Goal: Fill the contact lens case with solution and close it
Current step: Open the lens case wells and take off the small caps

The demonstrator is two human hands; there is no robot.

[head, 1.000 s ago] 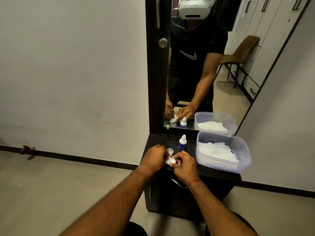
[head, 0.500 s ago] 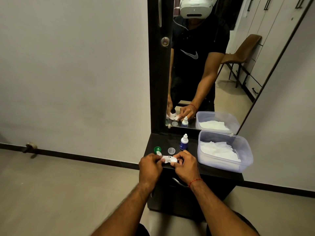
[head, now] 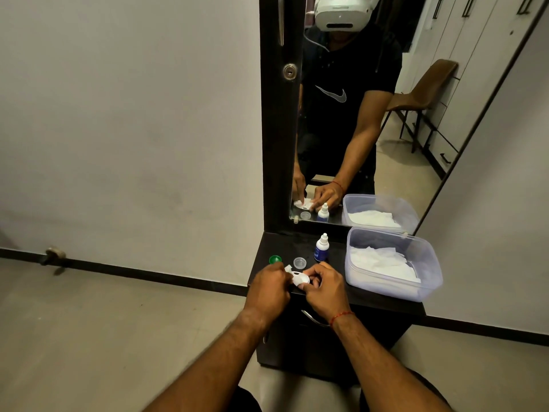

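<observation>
A white contact lens case (head: 298,278) is held just above the front of the dark cabinet top (head: 377,298). My left hand (head: 269,289) pinches its left end. My right hand (head: 325,288) grips its right end with curled fingers. A green cap (head: 275,259) and a clear cap (head: 299,262) lie on the top just behind the hands. The small solution bottle (head: 321,248), white with a blue label and its nozzle cap on, stands upright behind them. The wells of the case are mostly hidden by my fingers.
A clear plastic tub (head: 427,269) holding white tissues stands at the right of the top, close to my right hand. A tall mirror (head: 371,120) rises behind the cabinet. A metal drawer handle (head: 313,319) sits below the front edge.
The hands drew back toward the front edge with the case. The green cap now lies uncovered on the top at the left. The view has shifted slightly.
</observation>
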